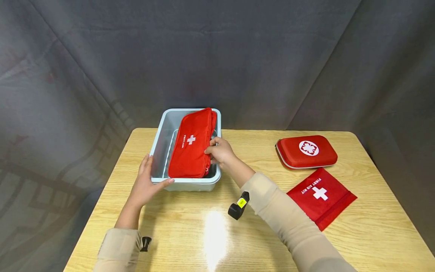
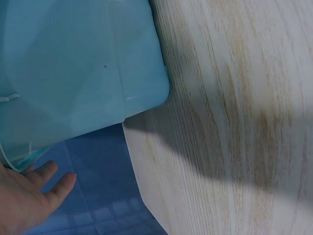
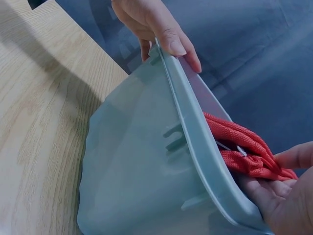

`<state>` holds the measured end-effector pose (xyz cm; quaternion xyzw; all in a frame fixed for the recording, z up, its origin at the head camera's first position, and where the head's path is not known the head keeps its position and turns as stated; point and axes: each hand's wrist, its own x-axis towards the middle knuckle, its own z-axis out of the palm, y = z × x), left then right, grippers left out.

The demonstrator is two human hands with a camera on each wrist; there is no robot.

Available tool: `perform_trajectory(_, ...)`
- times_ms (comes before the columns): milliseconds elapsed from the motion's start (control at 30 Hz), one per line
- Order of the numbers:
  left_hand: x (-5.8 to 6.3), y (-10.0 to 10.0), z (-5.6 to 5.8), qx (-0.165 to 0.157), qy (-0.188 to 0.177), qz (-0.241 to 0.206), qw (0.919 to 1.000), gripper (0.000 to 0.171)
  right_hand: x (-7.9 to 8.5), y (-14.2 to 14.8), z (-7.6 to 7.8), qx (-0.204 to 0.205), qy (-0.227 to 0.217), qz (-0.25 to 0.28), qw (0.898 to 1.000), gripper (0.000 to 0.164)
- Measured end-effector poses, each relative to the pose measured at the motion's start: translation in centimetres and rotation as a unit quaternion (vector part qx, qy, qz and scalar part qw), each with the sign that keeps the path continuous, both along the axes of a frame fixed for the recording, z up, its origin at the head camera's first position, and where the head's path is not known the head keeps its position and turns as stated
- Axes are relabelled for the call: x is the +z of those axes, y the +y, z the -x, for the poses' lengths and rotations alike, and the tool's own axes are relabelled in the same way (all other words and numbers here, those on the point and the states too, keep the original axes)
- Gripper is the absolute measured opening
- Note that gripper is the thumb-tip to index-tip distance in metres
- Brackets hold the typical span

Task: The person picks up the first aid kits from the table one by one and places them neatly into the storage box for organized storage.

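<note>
A red first aid pouch [image 1: 192,145] with a white cross leans inside a light grey plastic bin [image 1: 190,185]. My right hand [image 1: 221,152] pinches the pouch's zipped right edge, thumb on top and fingers beneath. In the right wrist view, the pouch's folded edge [image 3: 239,142] shows just inside the rim, with the right hand [image 3: 288,196] beside it. At the bin's front left corner, my left hand [image 1: 146,185] rests with straight, spread fingers. Its thumb lies along the front rim. The left wrist view shows only part of this hand [image 2: 29,200] beside the bin wall [image 2: 83,68].
A red hard-shell first aid case [image 1: 306,153] lies at the right of the wooden table [image 1: 183,234]. Just in front of it is a flat red first aid kit bag [image 1: 321,196], partly covered by my right sleeve. A grey curtain [image 1: 238,64] hangs behind.
</note>
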<state>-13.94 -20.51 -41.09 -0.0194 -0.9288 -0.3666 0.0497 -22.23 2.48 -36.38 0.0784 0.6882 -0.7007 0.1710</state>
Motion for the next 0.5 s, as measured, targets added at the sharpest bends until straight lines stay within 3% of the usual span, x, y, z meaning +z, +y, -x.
perform_trajectory(500,0.22,0.16,0.03,-0.002,-0.008,0.006,1.0,0.1,0.23,-0.36,0.23,0.012,0.005,-0.051,0.999,0.02)
